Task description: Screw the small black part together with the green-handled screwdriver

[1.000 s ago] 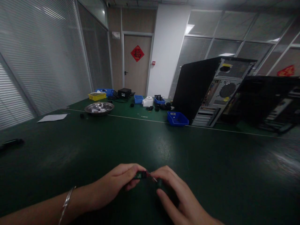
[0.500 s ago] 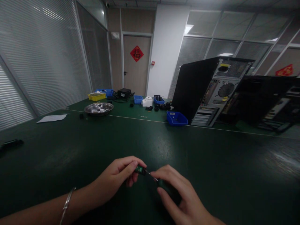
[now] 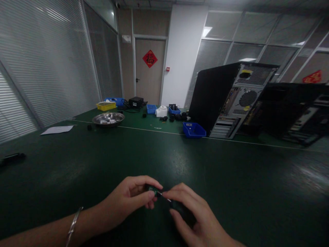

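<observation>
Between the thumb and fingers of my left hand (image 3: 131, 195) is a small green circuit board (image 3: 152, 189) with a dark part at its right end. My right hand (image 3: 196, 209) is closed around the dark handle of a screwdriver (image 3: 180, 208). The thin metal shaft runs up and left from the handle, and its tip meets the right end of the board. Whether the tip sits in a screw or a slot is too small to tell. Both hands are close together above the green tabletop (image 3: 123, 154).
A tall computer case (image 3: 218, 99) stands at the right, with a blue bin (image 3: 194, 130) before it. Farther left are a steel bowl (image 3: 108, 120), a white paper sheet (image 3: 57, 129) and a yellow tray (image 3: 106, 106). A dark object (image 3: 14, 156) lies at the left edge.
The circuit board has tilted and shifted slightly down in my left hand, its thumb now lower. My right hand with the screwdriver has moved slightly left.
</observation>
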Action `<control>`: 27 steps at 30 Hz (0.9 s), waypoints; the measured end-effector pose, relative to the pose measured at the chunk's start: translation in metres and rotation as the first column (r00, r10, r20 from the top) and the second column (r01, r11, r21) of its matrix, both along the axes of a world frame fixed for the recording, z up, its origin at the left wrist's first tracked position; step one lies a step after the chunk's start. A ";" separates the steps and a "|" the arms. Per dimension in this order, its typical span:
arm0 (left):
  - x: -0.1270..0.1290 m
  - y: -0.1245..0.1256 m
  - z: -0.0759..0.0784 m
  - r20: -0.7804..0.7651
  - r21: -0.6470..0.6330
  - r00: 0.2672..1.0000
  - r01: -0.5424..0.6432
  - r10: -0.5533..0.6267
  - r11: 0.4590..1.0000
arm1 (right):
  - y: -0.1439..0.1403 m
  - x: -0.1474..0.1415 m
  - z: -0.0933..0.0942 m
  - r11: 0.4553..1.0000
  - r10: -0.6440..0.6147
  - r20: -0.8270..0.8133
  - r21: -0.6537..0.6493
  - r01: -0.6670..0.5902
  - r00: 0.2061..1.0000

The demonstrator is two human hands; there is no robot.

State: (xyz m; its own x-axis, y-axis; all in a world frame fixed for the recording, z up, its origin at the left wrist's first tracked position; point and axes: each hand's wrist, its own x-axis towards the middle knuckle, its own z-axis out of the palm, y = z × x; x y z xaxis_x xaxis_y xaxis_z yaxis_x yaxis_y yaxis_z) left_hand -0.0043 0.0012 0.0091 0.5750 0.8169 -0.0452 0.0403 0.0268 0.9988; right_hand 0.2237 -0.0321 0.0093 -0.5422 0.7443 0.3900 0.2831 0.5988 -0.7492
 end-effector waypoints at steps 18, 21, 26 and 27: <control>0.003 0.005 -0.009 0.137 -0.117 0.991 0.008 0.008 0.993 | 0.003 -0.001 -0.007 1.000 -0.010 -0.005 0.002 0.010 1.000; 0.002 0.005 -0.010 0.166 -0.136 0.986 0.019 0.004 0.991 | 0.003 -0.002 -0.008 1.000 -0.008 -0.032 -0.006 0.008 0.999; 0.003 0.004 -0.010 0.170 -0.138 0.985 0.044 -0.021 0.989 | 0.003 -0.002 -0.009 1.000 0.001 -0.047 0.021 0.000 0.999; 0.003 0.003 -0.010 0.160 -0.124 0.987 0.040 -0.020 0.991 | 0.003 -0.002 -0.009 1.000 -0.001 -0.044 0.022 0.002 0.999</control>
State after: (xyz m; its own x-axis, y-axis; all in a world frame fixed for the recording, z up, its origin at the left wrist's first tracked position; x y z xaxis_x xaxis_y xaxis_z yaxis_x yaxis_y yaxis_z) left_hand -0.0013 0.0047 -0.0005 0.6073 0.7927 -0.0540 -0.1149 0.1549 0.9812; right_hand 0.2214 -0.0292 0.0006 -0.5231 0.7359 0.4299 0.2507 0.6150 -0.7476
